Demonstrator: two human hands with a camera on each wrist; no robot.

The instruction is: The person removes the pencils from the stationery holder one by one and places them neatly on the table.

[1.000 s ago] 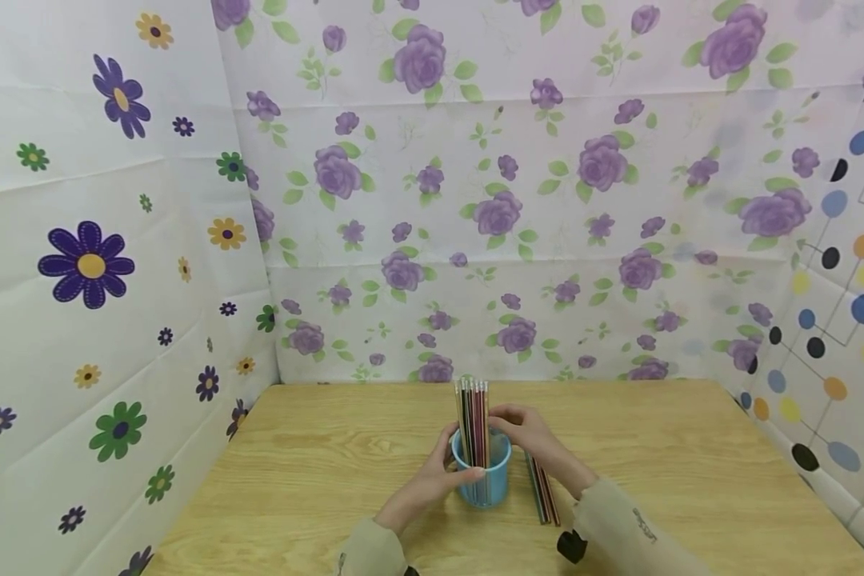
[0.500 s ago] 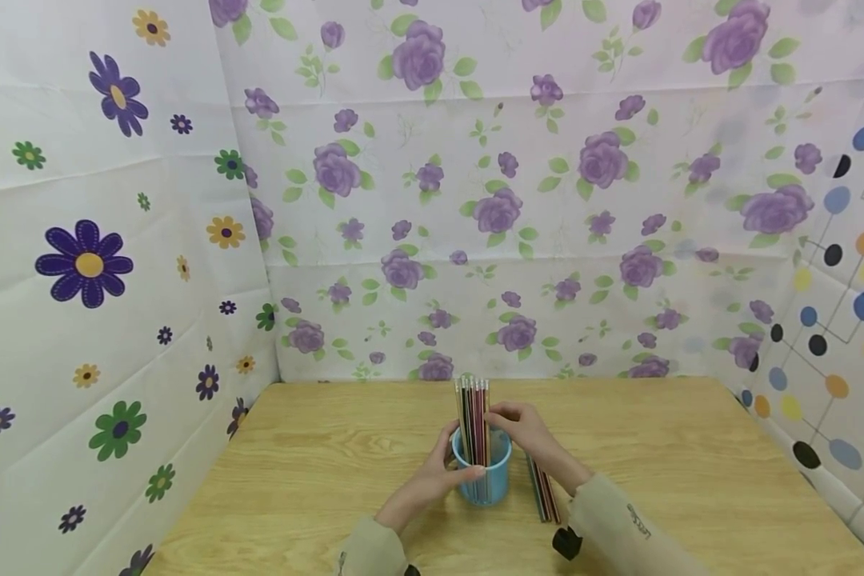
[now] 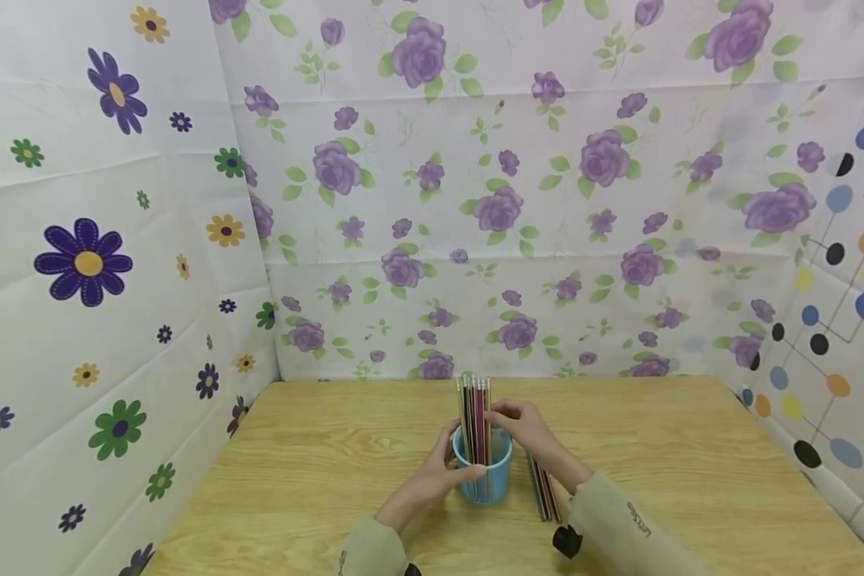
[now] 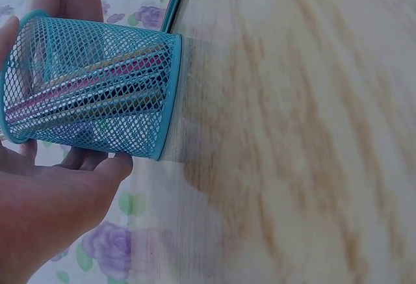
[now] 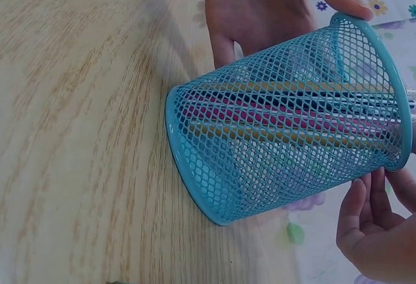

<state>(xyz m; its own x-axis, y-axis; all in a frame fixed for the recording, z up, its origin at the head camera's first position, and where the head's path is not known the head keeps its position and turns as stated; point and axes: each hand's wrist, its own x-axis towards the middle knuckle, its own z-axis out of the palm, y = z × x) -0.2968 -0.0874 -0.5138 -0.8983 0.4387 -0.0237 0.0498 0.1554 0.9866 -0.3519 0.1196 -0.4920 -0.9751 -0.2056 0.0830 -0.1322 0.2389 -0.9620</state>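
A light blue mesh pencil cup [image 3: 500, 482] stands on the wooden table with a bundle of pencils [image 3: 474, 420] upright in it, their metal-tipped ends above the rim. My left hand [image 3: 430, 482] holds the cup from the left, thumb across the near side and fingers behind. Over the right rim, my right hand [image 3: 531, 428] pinches a pencil at the right edge of the bundle; its fingertips are partly hidden there. Through the mesh in the right wrist view, the cup [image 5: 286, 121] shows the pencils' lower parts leaning inside, and my right hand [image 5: 385, 232] has bent fingers near the rim.
Several more pencils [image 3: 543, 490] lie on the wooden table [image 3: 317, 480] just right of the cup, partly under my right forearm. A purple-flowered cloth [image 3: 432, 240] hangs behind the table's far edge, with patterned cloths at both sides.
My right hand has shifted slightly left, bringing its fingertips against the pencil bundle. The left hand and the cup have stayed in place.
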